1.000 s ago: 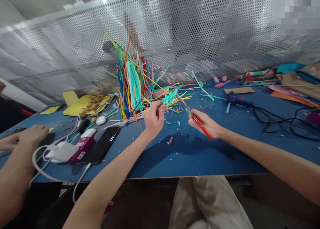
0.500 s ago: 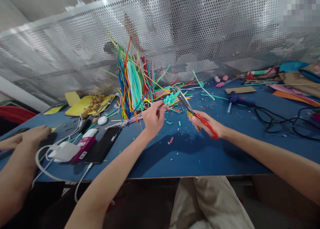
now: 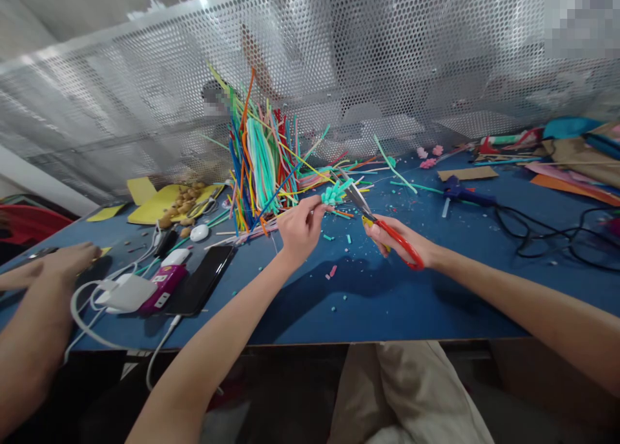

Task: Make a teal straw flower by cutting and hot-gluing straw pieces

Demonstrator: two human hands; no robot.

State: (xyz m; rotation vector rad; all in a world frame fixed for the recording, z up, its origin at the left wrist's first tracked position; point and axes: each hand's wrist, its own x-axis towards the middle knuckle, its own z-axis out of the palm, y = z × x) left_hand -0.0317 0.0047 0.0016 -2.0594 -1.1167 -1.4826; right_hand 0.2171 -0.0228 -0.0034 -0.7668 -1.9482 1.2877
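My left hand (image 3: 299, 227) is pinched on a small teal bunch of cut straw pieces (image 3: 335, 191), held above the blue table (image 3: 378, 295). My right hand (image 3: 394, 237) grips red-handled scissors (image 3: 382, 227), whose blades are open around the teal bunch. A tall heap of colourful straws (image 3: 259, 159) stands just behind my left hand. Small teal and pink offcuts (image 3: 339, 243) lie scattered on the table beneath both hands.
A perforated metal screen (image 3: 339, 63) walls the table's far side. At the left lie a black phone (image 3: 198, 287), a white charger with cables (image 3: 126, 293) and another person's hand (image 3: 68, 260). A blue glue gun (image 3: 462, 195), black cord and paper sheets occupy the right.
The scissors went from shut to open and moved up against the teal bunch. My left hand has shifted slightly. The other person's hand at the left has barely moved.
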